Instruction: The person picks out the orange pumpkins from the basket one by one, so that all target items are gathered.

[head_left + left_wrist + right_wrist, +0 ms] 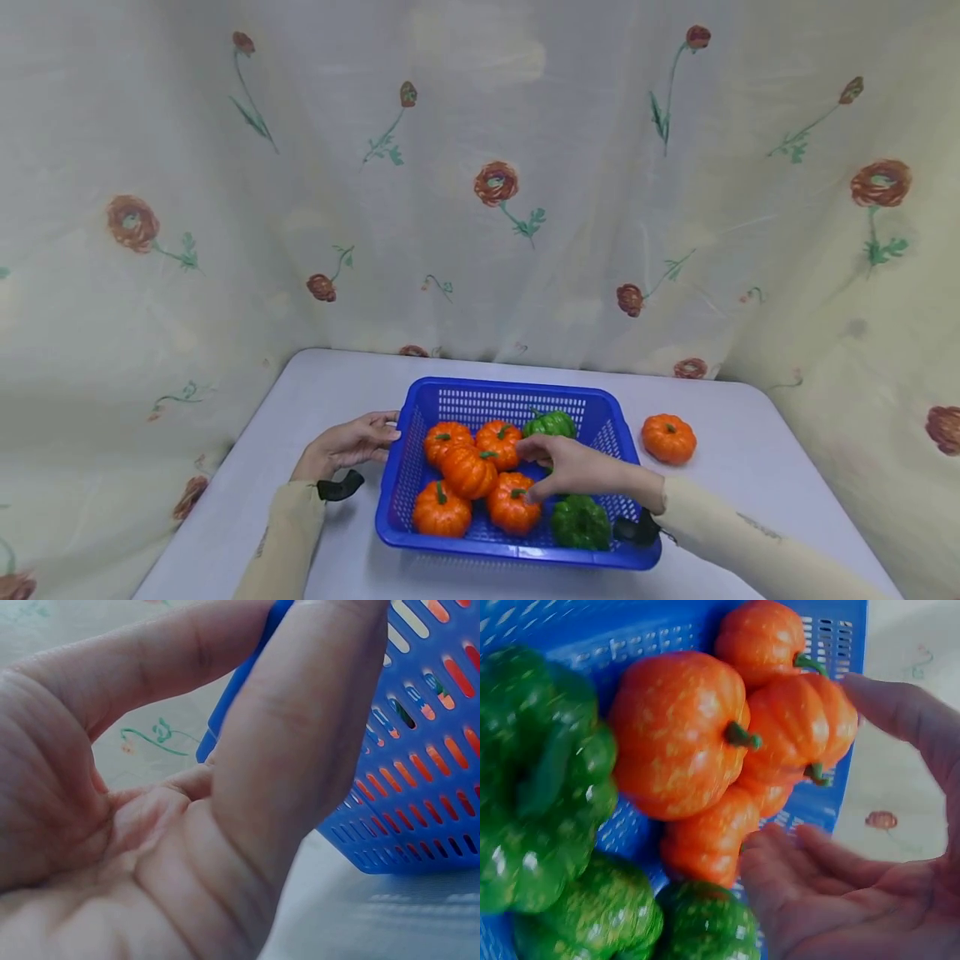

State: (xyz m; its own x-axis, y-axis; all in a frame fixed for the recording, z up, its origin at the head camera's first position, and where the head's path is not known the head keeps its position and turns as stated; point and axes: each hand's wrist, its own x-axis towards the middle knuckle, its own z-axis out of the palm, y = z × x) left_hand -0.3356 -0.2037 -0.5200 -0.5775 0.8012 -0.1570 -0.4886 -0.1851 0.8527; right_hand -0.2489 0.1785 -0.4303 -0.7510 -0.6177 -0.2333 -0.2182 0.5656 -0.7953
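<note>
A blue plastic basket [517, 552] stands on the table with several orange pumpkins [442, 510] and several green pumpkins [581, 523] inside. My left hand [360, 442] holds the basket's left rim, thumb and fingers bent around it; in the left wrist view the blue rim [225, 712] passes behind the fingers. Over the middle of the basket is my right hand [573, 467], thumb and fingers spread apart with nothing gripped. In the right wrist view its fingertips are close beside an orange pumpkin [802, 724] that lies on top of others.
One more orange pumpkin [669, 439] sits on the white table [720, 500], right of the basket. A flower-printed curtain [465, 275] hangs behind the table and along both sides. Each wrist wears a black strap [340, 486].
</note>
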